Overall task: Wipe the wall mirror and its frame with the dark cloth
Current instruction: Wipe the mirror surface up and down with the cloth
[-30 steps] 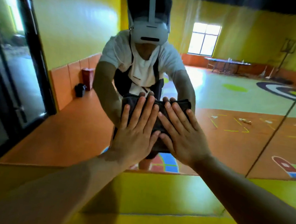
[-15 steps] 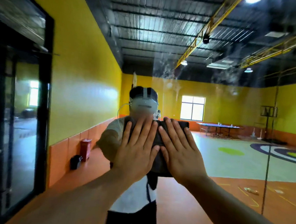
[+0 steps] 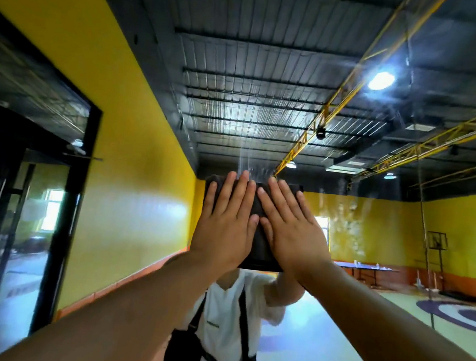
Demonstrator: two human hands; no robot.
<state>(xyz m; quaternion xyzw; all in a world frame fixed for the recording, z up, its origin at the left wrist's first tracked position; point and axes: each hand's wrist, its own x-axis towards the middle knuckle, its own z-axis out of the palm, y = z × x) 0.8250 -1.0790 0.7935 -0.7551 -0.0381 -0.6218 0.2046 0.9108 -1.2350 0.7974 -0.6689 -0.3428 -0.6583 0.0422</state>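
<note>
Mirror (image 3: 269, 95): left hand (image 3: 223, 228), right hand (image 3: 293, 233) seemingly half-hide cloth (image 3: 259, 256).

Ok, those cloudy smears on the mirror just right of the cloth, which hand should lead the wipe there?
Right, probably. The right hand lies flat on the cloth on the side nearest the smears; the left hand presses the far side and would have to cross over.

Matt, soft-looking dark cloth (image 3: 259, 241). Smooth, glossy glass of wall mirror (image 3: 344, 218), streaked and smeared above the cloth. Shiny black frame (image 3: 79, 181) at left. Ribbed sheet-metal ceiling (image 3: 256, 79), dull sheen. Painted yellow wall (image 3: 129, 198), satin gloss.
</note>
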